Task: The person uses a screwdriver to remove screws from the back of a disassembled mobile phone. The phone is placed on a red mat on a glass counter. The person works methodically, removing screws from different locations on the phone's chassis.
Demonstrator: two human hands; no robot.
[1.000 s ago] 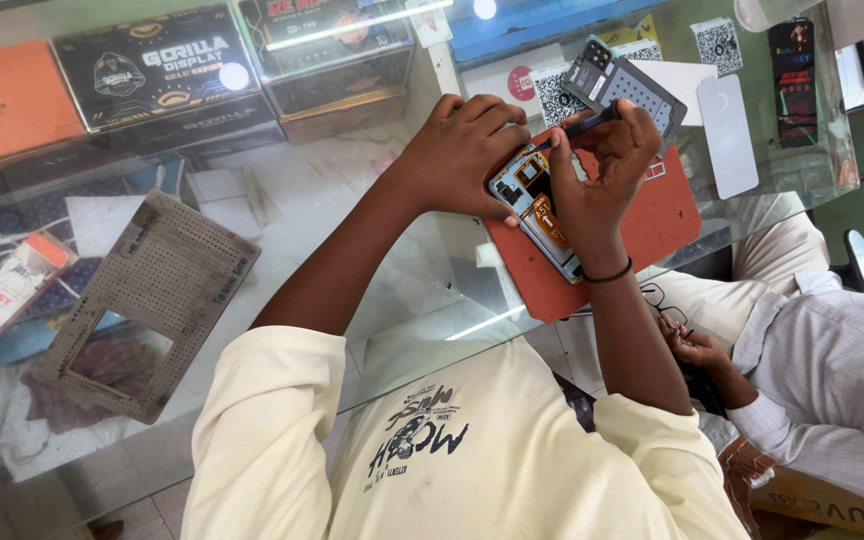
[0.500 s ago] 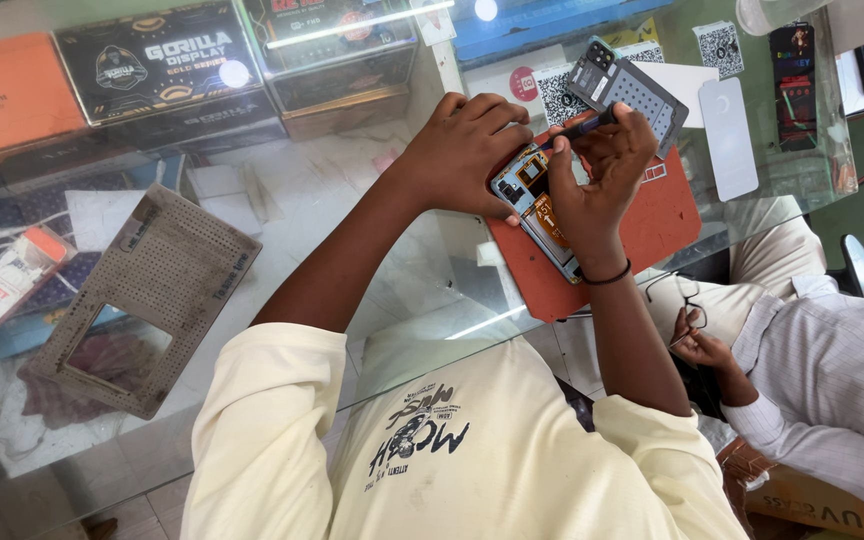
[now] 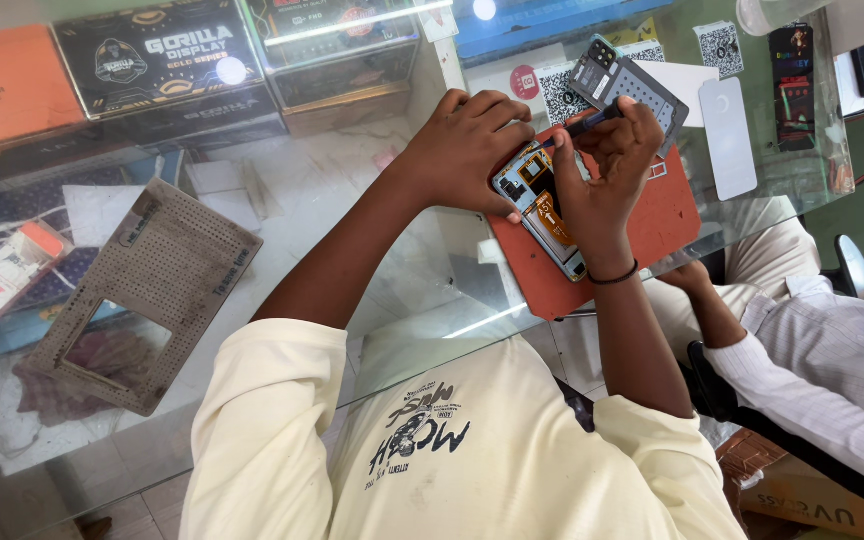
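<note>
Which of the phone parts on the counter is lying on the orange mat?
The opened phone under both hands; the grey back cover leans past the mat's edge, the white panel lies off it.

perforated grey board (image 3: 147,290) on glass counter (image 3: 352,200) | orange box (image 3: 2,85) | seated person's striped sleeve (image 3: 812,370)

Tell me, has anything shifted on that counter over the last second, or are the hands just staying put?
Almost nothing moved. The left hand still steadies the opened phone on the orange mat, and the right hand still holds the dark tool at the phone's top end; only the view drifted slightly. The perforated grey board and removed back cover lie where they were.
</note>
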